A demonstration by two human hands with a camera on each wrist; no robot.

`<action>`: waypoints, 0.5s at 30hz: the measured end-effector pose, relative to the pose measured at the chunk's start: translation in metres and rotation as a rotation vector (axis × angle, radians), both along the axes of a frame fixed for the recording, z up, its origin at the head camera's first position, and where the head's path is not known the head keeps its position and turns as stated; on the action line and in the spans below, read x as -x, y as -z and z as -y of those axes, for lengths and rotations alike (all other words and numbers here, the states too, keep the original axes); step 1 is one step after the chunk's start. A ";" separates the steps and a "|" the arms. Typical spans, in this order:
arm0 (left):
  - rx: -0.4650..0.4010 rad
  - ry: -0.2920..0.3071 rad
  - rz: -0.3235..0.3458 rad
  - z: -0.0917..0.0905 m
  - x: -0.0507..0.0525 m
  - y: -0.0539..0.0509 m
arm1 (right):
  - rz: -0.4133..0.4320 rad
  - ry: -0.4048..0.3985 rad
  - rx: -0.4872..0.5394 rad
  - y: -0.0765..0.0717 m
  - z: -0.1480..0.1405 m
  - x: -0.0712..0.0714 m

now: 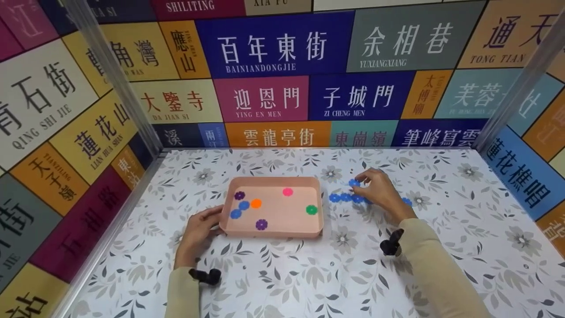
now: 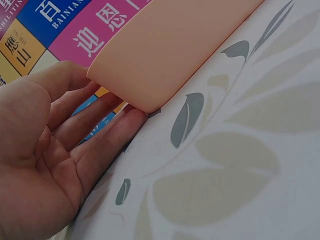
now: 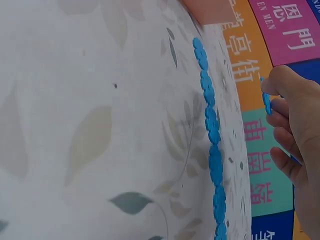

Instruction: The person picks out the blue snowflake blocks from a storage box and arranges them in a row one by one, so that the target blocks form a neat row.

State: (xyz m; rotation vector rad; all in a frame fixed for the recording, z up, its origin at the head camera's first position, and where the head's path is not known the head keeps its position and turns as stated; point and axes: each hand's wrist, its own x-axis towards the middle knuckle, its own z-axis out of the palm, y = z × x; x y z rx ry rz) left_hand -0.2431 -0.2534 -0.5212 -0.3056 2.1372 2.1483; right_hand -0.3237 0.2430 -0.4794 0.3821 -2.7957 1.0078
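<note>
My right hand (image 1: 378,190) pinches a blue flower-shaped plastic disc (image 1: 354,182) between thumb and fingertips, above the table. In the right wrist view, this disc (image 3: 266,96) appears edge-on in the right hand (image 3: 295,115). Below it runs a row of blue flower discs (image 3: 212,125), end to end on the table; in the head view the hand covers part of it. My left hand (image 1: 198,234) touches the left side of a pink tray (image 1: 273,232). In the left wrist view, the left hand (image 2: 45,140) has its fingertips against the tray's end wall (image 2: 145,55).
Inside the tray lie purple (image 1: 261,224), orange (image 1: 256,203), pink (image 1: 288,191), green (image 1: 311,210) and blue (image 1: 236,213) flower discs. A floral-patterned cloth (image 1: 309,282) covers the table. Behind it stands a wall of coloured street-name panels (image 1: 273,48).
</note>
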 end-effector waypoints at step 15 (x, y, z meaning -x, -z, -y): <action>0.057 0.006 0.064 -0.001 0.001 -0.001 | 0.016 0.143 0.025 0.000 -0.065 -0.021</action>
